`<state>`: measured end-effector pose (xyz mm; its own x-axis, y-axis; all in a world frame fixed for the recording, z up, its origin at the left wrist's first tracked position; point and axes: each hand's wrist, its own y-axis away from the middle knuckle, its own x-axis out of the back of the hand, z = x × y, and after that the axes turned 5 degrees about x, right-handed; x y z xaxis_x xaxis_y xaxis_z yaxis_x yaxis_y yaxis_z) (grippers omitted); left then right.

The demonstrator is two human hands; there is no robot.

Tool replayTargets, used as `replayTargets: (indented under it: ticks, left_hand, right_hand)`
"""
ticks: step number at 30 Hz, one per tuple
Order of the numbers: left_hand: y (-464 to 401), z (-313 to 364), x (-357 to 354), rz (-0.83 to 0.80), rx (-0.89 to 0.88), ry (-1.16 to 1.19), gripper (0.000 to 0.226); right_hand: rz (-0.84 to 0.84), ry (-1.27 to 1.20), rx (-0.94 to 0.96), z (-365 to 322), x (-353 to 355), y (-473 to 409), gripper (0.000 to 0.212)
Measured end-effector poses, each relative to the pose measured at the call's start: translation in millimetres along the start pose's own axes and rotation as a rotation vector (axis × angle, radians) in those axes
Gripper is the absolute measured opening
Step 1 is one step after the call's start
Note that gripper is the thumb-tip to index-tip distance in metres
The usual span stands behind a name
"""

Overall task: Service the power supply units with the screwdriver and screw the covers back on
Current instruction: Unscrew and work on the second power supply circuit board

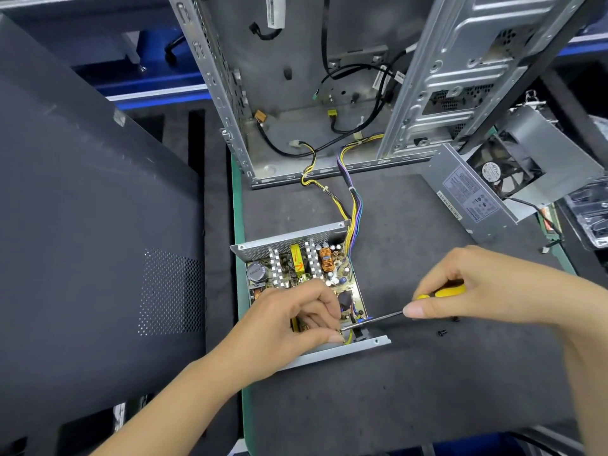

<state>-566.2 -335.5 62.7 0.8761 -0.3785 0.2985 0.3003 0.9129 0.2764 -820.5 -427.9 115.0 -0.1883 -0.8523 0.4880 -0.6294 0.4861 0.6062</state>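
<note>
An open power supply unit (296, 241) lies on the dark mat, its circuit board with heat sinks, a copper coil and capacitors exposed. My left hand (292, 324) rests inside its near end, thumb and fingers pinching a yellow-green wire by the front wall. My right hand (467, 291) grips a yellow-handled screwdriver (441, 292), forefinger along the shaft; the tip reaches into the unit's near right corner beside my left fingers. The unit's cover (473, 195), with a label and a fan, lies at the right. Two small black screws (442, 333) lie on the mat.
An open grey computer case (296, 77) stands behind the unit, and a bundle of coloured cables (353, 199) runs from it into the unit. A large black side panel (98, 225) leans at the left. Clear plastic packaging (589, 212) sits at the far right.
</note>
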Motion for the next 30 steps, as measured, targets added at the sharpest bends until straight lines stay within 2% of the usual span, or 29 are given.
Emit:
replayTargets:
  ticks: [14,30]
  left_hand:
    - [1.0,-2.3,0.3,0.004,-0.006,0.011,0.022]
    - [0.3,-4.3,0.0,0.002,-0.02,0.006,0.021]
  right_hand:
    - [-0.006,-0.008,-0.029,-1.8,-1.2,1.0,0.049]
    - [0.008,-0.019,0.029,1.6,-1.8,1.6,0.055]
